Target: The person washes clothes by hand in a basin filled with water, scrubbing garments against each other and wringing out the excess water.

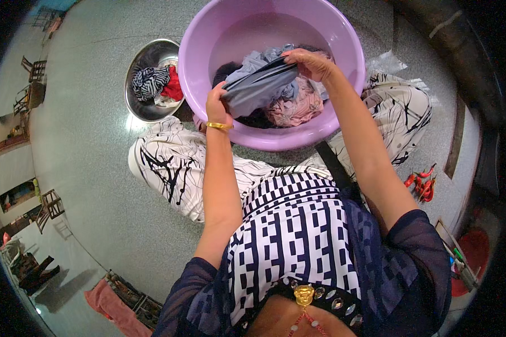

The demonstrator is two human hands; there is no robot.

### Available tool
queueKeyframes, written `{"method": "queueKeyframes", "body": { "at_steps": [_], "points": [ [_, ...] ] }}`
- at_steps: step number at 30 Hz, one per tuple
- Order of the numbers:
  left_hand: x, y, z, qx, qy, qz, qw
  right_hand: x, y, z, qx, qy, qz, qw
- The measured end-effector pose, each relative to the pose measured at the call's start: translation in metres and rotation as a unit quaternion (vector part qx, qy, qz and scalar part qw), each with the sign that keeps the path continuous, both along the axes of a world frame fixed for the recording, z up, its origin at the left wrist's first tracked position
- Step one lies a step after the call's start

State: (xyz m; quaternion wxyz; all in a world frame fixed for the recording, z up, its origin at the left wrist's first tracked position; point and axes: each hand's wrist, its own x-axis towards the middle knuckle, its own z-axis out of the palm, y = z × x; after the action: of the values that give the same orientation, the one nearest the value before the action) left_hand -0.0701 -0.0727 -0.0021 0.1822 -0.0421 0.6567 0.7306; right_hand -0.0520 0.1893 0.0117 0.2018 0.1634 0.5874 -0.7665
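Stretched between my two hands is a wet grey-blue garment (pixel 253 94) with a dark edge, held over a large lilac plastic basin (pixel 274 141). My left hand (pixel 217 103), a gold bangle at its wrist, grips the garment's near-left end. Its far-right end is pinched in my right hand (pixel 310 63). Below lie a bunched pink garment (pixel 297 107) and dark cloth (pixel 227 71) in the water. Part of the grey-blue cloth hangs down onto the pile, and where it ends there I cannot tell.
Left of the basin stands a stainless steel bowl (pixel 141 110) holding zebra-striped cloth (pixel 149 82) and red cloth (pixel 173 84). Red chili peppers (pixel 423 187) lie on the speckled floor (pixel 97 147) at the right. Chairs (pixel 50 206) line the far left.
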Motion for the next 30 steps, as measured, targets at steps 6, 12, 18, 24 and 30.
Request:
{"method": "queueKeyframes", "body": {
  "at_steps": [6,12,18,24,30],
  "points": [
    [0.021,0.023,-0.036,0.294,-0.291,0.130,0.901,-0.004,0.008,-0.065,0.011,-0.091,-0.191,0.977],
    [0.014,-0.008,-0.107,0.232,-0.356,0.175,0.888,0.044,0.012,-0.102,0.554,-0.107,-0.286,0.774],
    [0.014,-0.005,-0.115,0.194,-0.357,0.178,0.896,0.057,0.007,-0.147,0.593,-0.217,0.014,0.775],
    [0.013,-0.002,-0.117,0.226,-0.314,0.128,0.913,0.061,0.016,-0.167,0.600,-0.153,0.029,0.785],
    [0.011,-0.013,-0.123,0.157,-0.247,0.185,0.938,0.043,-0.007,-0.109,0.585,-0.101,-0.274,0.757]
  ]
}}
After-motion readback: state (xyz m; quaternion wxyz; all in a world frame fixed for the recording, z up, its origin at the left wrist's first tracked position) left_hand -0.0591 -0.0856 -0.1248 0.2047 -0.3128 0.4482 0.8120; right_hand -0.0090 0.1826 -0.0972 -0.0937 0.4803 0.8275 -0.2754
